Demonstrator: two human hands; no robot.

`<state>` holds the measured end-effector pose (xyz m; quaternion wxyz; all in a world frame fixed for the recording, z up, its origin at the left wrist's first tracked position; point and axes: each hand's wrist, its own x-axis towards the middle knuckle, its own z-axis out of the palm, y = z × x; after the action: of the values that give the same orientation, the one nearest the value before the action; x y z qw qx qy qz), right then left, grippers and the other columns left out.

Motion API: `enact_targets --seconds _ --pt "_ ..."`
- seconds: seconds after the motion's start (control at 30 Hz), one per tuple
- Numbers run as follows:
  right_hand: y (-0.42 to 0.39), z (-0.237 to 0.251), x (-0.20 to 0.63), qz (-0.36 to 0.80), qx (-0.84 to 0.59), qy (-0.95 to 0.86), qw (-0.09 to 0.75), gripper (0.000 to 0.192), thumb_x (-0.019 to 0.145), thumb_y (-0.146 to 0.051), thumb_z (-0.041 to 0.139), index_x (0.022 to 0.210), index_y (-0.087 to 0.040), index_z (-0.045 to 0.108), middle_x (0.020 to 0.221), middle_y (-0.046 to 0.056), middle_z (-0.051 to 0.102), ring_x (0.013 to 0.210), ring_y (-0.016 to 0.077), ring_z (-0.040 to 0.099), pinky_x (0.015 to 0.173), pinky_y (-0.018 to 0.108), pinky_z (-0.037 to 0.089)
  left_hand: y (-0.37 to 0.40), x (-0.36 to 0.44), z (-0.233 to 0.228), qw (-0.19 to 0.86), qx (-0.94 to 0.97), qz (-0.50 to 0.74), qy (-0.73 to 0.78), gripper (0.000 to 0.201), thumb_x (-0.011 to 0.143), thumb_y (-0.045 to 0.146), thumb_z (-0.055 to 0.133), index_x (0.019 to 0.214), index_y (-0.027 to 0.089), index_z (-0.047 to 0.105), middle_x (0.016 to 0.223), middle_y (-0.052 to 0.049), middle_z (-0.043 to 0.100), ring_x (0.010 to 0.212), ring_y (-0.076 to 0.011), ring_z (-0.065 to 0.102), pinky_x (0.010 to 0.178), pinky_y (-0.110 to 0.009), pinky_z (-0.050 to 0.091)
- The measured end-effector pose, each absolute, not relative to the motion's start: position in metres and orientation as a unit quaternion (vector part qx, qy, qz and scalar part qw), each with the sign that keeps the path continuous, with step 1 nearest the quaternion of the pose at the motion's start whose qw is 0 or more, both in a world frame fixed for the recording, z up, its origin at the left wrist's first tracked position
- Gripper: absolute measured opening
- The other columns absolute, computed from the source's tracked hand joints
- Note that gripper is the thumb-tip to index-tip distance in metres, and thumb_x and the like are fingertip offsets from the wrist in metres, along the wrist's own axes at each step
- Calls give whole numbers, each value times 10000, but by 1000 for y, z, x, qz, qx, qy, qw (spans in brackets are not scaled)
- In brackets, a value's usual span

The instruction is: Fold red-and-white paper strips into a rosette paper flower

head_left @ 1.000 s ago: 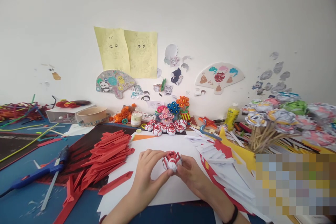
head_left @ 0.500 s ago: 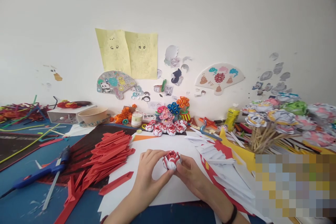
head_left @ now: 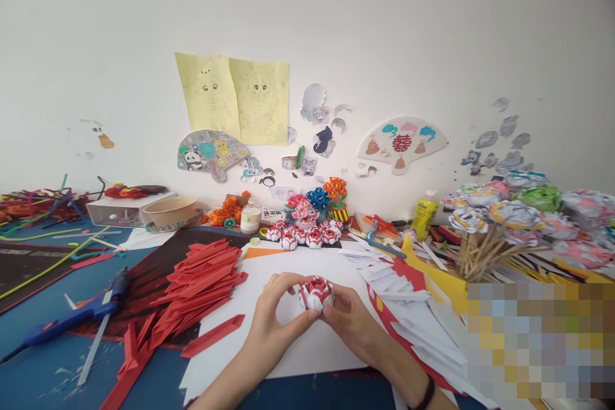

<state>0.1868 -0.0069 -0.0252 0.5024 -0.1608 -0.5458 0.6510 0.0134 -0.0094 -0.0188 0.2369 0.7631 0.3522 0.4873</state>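
2 hands, left hand and right hand, grip closed around paper flower.

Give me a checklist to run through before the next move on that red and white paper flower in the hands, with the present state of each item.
1. Both hands on the work: ok. The left hand and the right hand pinch the paper flower between their fingertips.
2. Flower held over the work surface: ok. It sits above the white sheet.
3. Petals seated evenly: cannot tell, too small to see.
4. Spare red pieces within reach: ok. The red folded strips lie piled beside the left hand.
5. Spare white pieces at hand: ok. The white folded strips lie beside the right hand.
6. Glue gun out of the way: ok, it lies far to the left.
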Motion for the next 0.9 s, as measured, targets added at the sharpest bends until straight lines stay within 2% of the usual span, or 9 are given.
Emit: enact_targets --seconds 0.23,0.47,0.63,0.9 --pt "-4 -29 192 627 -179 -573 497 538 742 -443 756 1211 -208 637 1228 113 621 1186 301 502 1017 431 372 -5 11 -17 264 762 478 348 327 790 321 722 1091 266 606 1027 -24 660 892 -211 528 799 -330 428" --pt "-1 -37 199 637 -200 -558 493 681 740 -431 766 1344 -245 514 1296 107 592 1264 288 458 1067 440 316 -3 9 -18 211 793 456 345 427 798 295 720 1189 295 550 1151 -38 627 1039 -238 525 894 -376 435" --pt "-3 -32 200 643 -199 -540 506 815 689 -410 814 1396 -273 432 1354 102 523 1162 273 540 1024 424 366 -5 8 -20 167 805 457 341 464 810 237 696 1232 302 515 1218 -65 575 1141 -266 501 966 -420 421" --pt "-3 -34 200 634 -209 -552 499 739 720 -373 797 1369 -236 471 1148 103 657 1096 257 580 993 410 390 -5 7 -23 149 816 430 357 551 821 220 683 1302 321 434 1297 -98 498 1214 -287 453 1002 -472 401"
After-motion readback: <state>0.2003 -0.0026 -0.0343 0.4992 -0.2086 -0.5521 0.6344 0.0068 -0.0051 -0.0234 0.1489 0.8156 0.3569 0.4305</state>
